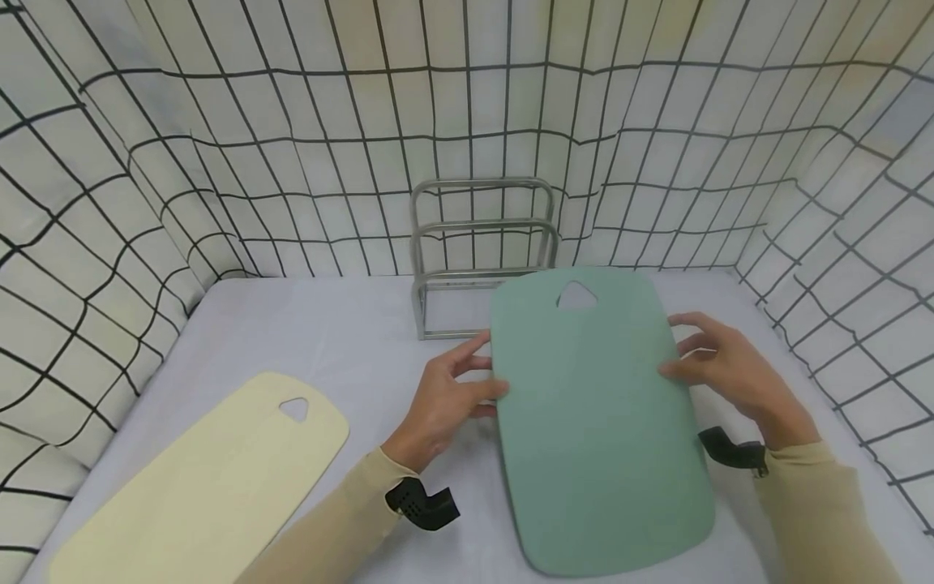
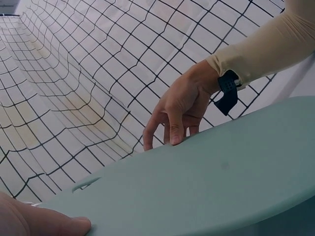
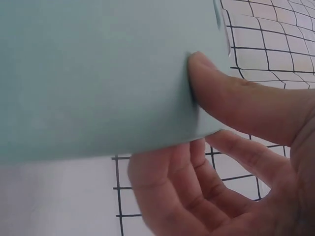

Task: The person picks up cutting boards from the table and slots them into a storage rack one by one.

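Observation:
A green cutting board [image 1: 598,422] with a cut-out near its far end is held by both hands, its far end raised toward the wire rack. My left hand [image 1: 452,397] grips its left edge, thumb on the upper face and fingers at the side. On the opposite edge, my right hand [image 1: 730,373] pinches the board; in the right wrist view the thumb [image 3: 231,93] presses the face while the other fingers [image 3: 182,187] lie behind it. A pale yellow cutting board [image 1: 212,478] lies flat to the left.
A metal wire rack [image 1: 485,223] stands at the back, just beyond the green board. White table cloth [image 1: 328,324] covers the surface. Black wire grid panels [image 1: 292,146] with white cloth behind them enclose the back and both sides.

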Tool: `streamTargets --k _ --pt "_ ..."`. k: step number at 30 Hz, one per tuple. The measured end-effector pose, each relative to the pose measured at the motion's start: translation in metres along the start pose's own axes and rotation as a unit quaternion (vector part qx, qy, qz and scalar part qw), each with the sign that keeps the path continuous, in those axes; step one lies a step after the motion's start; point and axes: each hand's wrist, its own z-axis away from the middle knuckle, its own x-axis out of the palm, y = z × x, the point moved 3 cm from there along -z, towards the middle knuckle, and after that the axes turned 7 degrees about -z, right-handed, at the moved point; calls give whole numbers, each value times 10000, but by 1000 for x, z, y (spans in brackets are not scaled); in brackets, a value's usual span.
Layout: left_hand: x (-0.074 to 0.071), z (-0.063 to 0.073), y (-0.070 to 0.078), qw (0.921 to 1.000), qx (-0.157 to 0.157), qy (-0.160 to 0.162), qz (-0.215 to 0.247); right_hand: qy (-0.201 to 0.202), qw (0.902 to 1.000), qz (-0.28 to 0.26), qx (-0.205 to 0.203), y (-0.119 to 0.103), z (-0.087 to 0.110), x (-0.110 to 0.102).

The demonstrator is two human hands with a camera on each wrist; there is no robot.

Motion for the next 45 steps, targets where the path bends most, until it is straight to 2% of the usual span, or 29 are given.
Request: streamTargets --k 12,29,45 --pt "-7 3 9 9998 151 148 -33 273 9995 -144 75 -8 3 3" --pt "-20 7 23 9986 475 -9 -240 561 9980 -302 63 -20 7 8" --pt "-37 10 37 9975 385 257 -534 841 9956 -417 13 -38 4 12"
